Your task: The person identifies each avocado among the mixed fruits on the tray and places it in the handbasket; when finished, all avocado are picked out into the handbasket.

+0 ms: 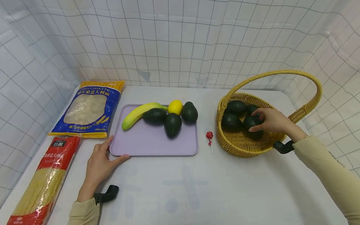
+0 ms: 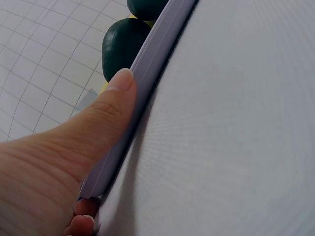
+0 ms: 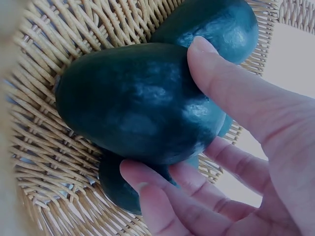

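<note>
My left hand [image 1: 100, 162] is at the near left corner of a lilac tray [image 1: 154, 146], its thumb straight along the front rim and its fingers at the left side. On the tray lie a yellow-green banana [image 1: 137, 114], a lemon [image 1: 175, 107] and three dark green avocados [image 1: 172, 125]. My right hand [image 1: 273, 120] reaches into a wicker basket [image 1: 241, 148] under its tall handle. Thumb and fingers are around one avocado [image 3: 133, 103], the thumb on its upper side and the fingertips beneath. Several other avocados [image 1: 231, 122] lie around it in the basket.
A red-wrapped lollipop [image 1: 209, 135] lies between tray and basket. Left of the tray are a blue and yellow pasta bag [image 1: 86, 110] and a long red spaghetti pack [image 1: 45, 180]. White gridded cloth [image 1: 177, 42] rises behind and beside the white table [image 1: 224, 195].
</note>
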Tool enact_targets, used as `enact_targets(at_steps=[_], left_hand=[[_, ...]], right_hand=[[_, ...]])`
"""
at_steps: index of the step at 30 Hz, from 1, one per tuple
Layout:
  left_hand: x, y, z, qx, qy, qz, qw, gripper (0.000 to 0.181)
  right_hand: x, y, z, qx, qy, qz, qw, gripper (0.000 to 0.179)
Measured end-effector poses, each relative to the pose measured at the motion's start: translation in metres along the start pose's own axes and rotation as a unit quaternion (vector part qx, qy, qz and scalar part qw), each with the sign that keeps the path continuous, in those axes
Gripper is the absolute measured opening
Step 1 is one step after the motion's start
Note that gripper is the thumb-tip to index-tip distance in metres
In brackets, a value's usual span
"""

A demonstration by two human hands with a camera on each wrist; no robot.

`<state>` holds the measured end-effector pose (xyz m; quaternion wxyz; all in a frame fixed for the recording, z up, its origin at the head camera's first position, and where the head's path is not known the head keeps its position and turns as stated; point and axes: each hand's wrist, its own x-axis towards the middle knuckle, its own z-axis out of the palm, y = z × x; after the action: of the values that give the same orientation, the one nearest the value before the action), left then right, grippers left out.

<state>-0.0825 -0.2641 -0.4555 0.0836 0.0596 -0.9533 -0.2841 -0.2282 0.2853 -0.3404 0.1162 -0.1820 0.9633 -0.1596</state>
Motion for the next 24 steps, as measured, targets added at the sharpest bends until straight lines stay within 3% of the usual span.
enact_targets(at_steps=[24], left_hand=[[-0.0016, 0.0013, -0.0033, -0.003, -0.011, -0.009, 0.9999, 0.095]], right_hand=[[-0.0020, 0.0022, 0.0003, -0.022, -0.021, -0.020, 0.9993, 0.063]])
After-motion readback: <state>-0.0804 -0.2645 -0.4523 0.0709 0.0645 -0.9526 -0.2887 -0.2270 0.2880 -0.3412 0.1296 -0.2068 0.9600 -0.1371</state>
